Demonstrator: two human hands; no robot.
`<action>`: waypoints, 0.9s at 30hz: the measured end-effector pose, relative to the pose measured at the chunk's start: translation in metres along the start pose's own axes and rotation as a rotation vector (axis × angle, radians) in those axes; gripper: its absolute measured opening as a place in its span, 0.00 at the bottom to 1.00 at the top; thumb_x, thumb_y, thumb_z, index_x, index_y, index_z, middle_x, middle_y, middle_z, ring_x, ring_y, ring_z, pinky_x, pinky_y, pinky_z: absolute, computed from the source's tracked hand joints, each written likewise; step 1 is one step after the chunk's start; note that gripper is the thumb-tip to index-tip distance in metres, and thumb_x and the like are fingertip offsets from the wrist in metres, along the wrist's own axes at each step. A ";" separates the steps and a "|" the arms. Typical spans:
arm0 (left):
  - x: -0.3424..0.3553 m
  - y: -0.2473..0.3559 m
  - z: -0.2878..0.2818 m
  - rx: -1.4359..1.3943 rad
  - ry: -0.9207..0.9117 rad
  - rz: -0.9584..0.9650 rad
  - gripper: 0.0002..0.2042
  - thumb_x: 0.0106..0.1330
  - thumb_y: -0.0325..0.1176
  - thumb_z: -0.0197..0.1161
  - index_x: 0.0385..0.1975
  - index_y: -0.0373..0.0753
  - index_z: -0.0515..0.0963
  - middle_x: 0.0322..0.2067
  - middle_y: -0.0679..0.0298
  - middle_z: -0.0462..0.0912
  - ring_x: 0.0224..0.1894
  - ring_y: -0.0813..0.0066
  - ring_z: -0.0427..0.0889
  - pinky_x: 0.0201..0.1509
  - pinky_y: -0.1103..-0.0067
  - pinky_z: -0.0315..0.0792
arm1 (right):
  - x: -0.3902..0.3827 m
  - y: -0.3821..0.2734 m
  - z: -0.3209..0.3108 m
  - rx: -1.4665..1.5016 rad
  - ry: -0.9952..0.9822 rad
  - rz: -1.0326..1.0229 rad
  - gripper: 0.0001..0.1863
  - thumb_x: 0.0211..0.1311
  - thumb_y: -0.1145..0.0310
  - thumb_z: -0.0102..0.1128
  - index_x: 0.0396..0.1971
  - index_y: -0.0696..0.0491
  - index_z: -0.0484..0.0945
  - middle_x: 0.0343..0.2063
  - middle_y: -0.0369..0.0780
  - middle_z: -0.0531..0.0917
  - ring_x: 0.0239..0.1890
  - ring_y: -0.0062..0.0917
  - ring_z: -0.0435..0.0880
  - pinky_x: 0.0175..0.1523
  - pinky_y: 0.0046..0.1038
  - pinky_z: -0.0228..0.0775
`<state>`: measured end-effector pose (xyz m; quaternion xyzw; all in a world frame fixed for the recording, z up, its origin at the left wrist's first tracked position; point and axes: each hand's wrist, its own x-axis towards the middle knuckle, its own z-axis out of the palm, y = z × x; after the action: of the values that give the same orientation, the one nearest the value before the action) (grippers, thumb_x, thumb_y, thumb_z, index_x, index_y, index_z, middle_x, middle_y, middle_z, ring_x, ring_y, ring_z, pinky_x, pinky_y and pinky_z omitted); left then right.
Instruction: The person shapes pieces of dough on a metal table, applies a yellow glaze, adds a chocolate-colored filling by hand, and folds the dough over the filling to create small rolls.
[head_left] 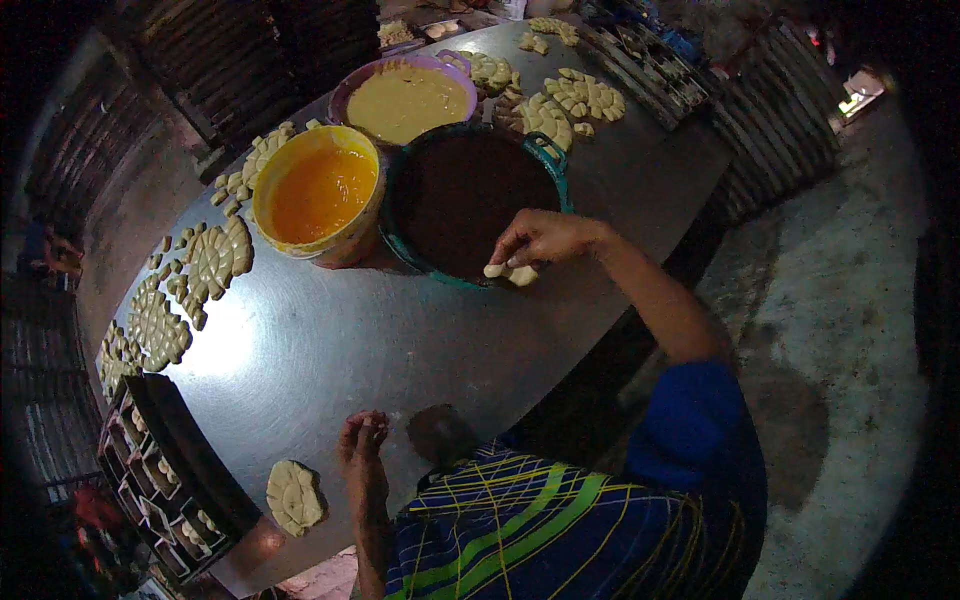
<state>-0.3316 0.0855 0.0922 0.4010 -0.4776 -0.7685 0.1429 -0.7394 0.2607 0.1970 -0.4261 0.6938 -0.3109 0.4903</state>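
Observation:
My right hand (549, 238) pinches a small pale piece of dough (520, 275) at the near rim of a green basin (417, 262). Dark brown contents (470, 195) fill much of that basin. Lower down, my left hand (362, 437) hovers over the metal table with its fingers curled in; whatever they may hold is hidden. A flat, scored round of pale dough (294, 497) lies to its left. Beside the green basin stands a yellow bucket (362, 222) of glossy orange liquid. Behind them is a purple basin (340, 98) with a thick cream-coloured mixture.
Scored dough rounds (158, 325) and loose pieces line the metal table's (330, 350) left side. More dough (585, 95) lies at the far right. A dark divided tray (165, 480) holding pale pieces sits at lower left. Slatted racks (640, 65) stand past the far edge.

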 end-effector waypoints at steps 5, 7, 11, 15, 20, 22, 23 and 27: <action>0.000 0.007 0.040 -0.273 -0.287 -0.212 0.18 0.73 0.44 0.56 0.53 0.37 0.75 0.49 0.59 0.80 0.52 0.67 0.78 0.60 0.69 0.70 | 0.016 -0.004 0.084 0.850 0.031 -0.186 0.25 0.62 0.76 0.64 0.59 0.57 0.72 0.48 0.38 0.83 0.48 0.23 0.83 0.55 0.28 0.75; 0.001 0.012 0.060 -0.368 -0.428 -0.296 0.23 0.73 0.48 0.55 0.59 0.38 0.71 0.55 0.58 0.76 0.57 0.66 0.75 0.63 0.66 0.68 | 0.023 -0.008 0.130 1.048 0.072 -0.266 0.30 0.61 0.77 0.65 0.63 0.55 0.67 0.52 0.38 0.80 0.52 0.24 0.81 0.61 0.29 0.72; -0.017 0.041 0.076 -0.505 -0.422 -0.222 0.24 0.73 0.49 0.56 0.60 0.40 0.70 0.55 0.61 0.77 0.58 0.67 0.75 0.64 0.65 0.68 | 0.034 -0.035 0.194 1.196 0.157 -0.346 0.32 0.65 0.78 0.60 0.67 0.50 0.62 0.53 0.38 0.79 0.53 0.24 0.81 0.57 0.30 0.77; -0.029 0.047 0.057 -0.576 -0.325 -0.143 0.16 0.74 0.41 0.56 0.55 0.40 0.73 0.50 0.65 0.79 0.53 0.73 0.77 0.66 0.65 0.67 | 0.036 -0.053 0.224 1.202 0.166 -0.351 0.32 0.65 0.77 0.59 0.67 0.50 0.60 0.53 0.39 0.78 0.53 0.25 0.81 0.58 0.30 0.76; -0.038 0.029 0.039 -0.603 -0.213 -0.057 0.07 0.75 0.38 0.57 0.43 0.43 0.73 0.44 0.68 0.79 0.48 0.78 0.78 0.60 0.68 0.72 | 0.035 -0.061 0.253 1.191 0.177 -0.319 0.32 0.64 0.76 0.59 0.67 0.49 0.60 0.52 0.39 0.78 0.53 0.26 0.80 0.57 0.30 0.76; -0.037 0.019 0.028 -0.675 -0.248 -0.040 0.06 0.75 0.37 0.57 0.42 0.44 0.71 0.41 0.69 0.78 0.46 0.79 0.77 0.57 0.70 0.73 | 0.035 -0.060 0.264 1.194 0.236 -0.309 0.31 0.64 0.76 0.58 0.66 0.49 0.60 0.52 0.39 0.78 0.53 0.26 0.80 0.57 0.29 0.76; -0.038 0.018 0.023 -0.709 -0.266 -0.031 0.06 0.75 0.37 0.57 0.42 0.44 0.70 0.39 0.70 0.78 0.45 0.80 0.77 0.56 0.71 0.74 | 0.035 -0.059 0.269 1.196 0.265 -0.304 0.31 0.64 0.76 0.58 0.66 0.49 0.60 0.52 0.39 0.78 0.54 0.25 0.79 0.57 0.29 0.76; -0.044 0.034 0.015 -0.684 -0.135 -0.041 0.06 0.75 0.37 0.56 0.42 0.45 0.69 0.36 0.71 0.75 0.42 0.82 0.76 0.52 0.76 0.74 | 0.037 -0.053 0.294 1.270 0.341 -0.339 0.26 0.64 0.78 0.57 0.63 0.49 0.68 0.54 0.39 0.76 0.55 0.26 0.78 0.60 0.29 0.72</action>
<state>-0.3204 0.1041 0.1448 0.2877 -0.1924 -0.9116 0.2216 -0.4525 0.1997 0.1309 -0.1035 0.3676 -0.7936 0.4737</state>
